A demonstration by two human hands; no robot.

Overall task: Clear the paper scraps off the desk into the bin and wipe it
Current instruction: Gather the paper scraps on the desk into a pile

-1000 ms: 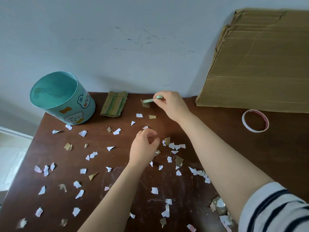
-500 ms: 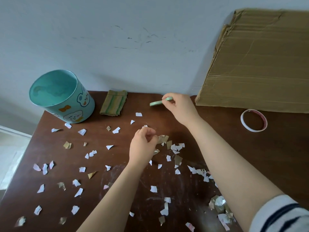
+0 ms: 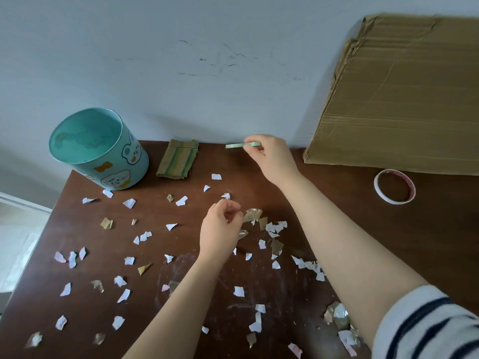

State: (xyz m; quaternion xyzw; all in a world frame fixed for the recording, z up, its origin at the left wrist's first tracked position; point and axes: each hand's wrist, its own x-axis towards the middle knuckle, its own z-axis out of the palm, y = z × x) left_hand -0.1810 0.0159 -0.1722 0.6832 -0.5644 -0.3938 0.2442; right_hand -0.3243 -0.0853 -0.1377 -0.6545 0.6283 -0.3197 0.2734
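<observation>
Dark desk wood (image 3: 427,242) is strewn with paper scraps (image 3: 129,203) around the left hand (image 3: 221,229), fingers curled; any hold cannot be told. A green tape ring (image 3: 241,145) is pinched by the right hand (image 3: 272,158). The bin (image 3: 103,154) is set left of both.

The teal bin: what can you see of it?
The bin is a round, open-topped teal tub, smooth like tin or plastic, printed with cartoon bears and bows. It stands on the desk, at the far left corner by the wall. No scraps show inside. One scrap lies at its base.
</observation>
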